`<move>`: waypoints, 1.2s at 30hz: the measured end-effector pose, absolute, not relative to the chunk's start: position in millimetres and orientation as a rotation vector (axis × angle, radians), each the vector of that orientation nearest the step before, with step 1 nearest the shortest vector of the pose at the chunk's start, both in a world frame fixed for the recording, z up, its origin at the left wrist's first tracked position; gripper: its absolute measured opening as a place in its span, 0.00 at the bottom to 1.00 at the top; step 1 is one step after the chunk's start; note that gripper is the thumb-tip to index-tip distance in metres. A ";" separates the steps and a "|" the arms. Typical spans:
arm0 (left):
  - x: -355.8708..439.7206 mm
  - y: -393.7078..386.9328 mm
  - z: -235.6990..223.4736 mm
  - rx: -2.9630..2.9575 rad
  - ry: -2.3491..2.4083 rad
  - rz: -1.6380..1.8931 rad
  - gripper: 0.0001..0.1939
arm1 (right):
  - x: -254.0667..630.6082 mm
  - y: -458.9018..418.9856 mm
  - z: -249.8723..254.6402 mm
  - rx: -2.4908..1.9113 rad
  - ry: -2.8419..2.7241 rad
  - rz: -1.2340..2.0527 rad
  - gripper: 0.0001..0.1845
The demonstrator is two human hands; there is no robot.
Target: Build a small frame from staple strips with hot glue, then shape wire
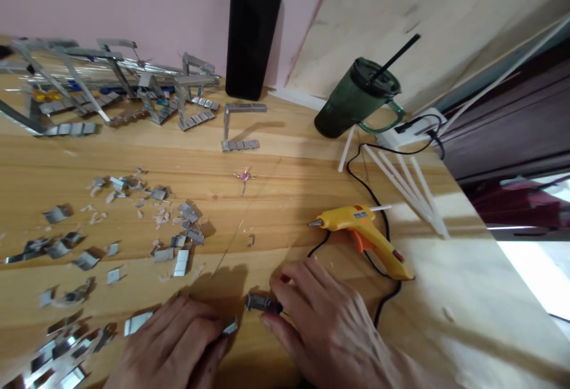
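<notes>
My left hand (pixel 173 341) is closed at the lower middle, with a small silver piece of staple strip (pixel 230 326) poking out between thumb and fingers. To its right, my right hand (pixel 320 312) pinches a darker grey block of staple strips (pixel 262 301) just above the wooden table. The two pieces are apart, with a short gap between them. Loose staple-strip pieces (pixel 86 259) lie scattered to the left, and one pale strip (pixel 138 322) is beside my left knuckles. Beyond my right hand lies a yellow glue gun (pixel 356 218), its nozzle pointing left.
Small C-shaped frames of strips (pixel 240 145) stand at the back left. A pink-centred wire figure (pixel 244 177) lies mid-table. At the back are a black phone (pixel 253 35), a green tumbler (pixel 356 101) and white glue sticks (pixel 405 190). A black cord (pixel 386 303) runs near my right hand.
</notes>
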State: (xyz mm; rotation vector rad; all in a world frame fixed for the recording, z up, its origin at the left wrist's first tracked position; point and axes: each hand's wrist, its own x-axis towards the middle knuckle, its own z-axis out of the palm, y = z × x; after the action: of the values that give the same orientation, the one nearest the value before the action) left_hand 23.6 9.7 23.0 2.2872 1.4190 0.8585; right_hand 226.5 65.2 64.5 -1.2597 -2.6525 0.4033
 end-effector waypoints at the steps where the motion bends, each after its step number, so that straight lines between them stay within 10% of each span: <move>1: 23.7 10.0 22.1 2.297 1.421 0.869 0.08 | 224.5 64.2 61.2 -1.243 -2.668 0.366 0.03; 11: 23.1 8.1 22.2 2.242 1.401 0.927 0.05 | 225.5 58.5 55.5 -1.101 -2.694 0.372 0.10; 23: 21.3 7.6 19.9 2.241 1.371 0.874 0.06 | 222.6 55.4 60.1 -1.519 -2.152 1.342 0.05; 36: 22.7 9.4 25.2 2.271 1.440 0.806 0.07 | 220.4 54.3 57.6 -1.396 -2.490 0.714 0.02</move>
State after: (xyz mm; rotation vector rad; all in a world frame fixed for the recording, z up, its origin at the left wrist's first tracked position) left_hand 22.7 9.4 25.2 2.2708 1.4401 0.8058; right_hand 220.4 54.3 57.6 -1.3963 -2.4905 0.7138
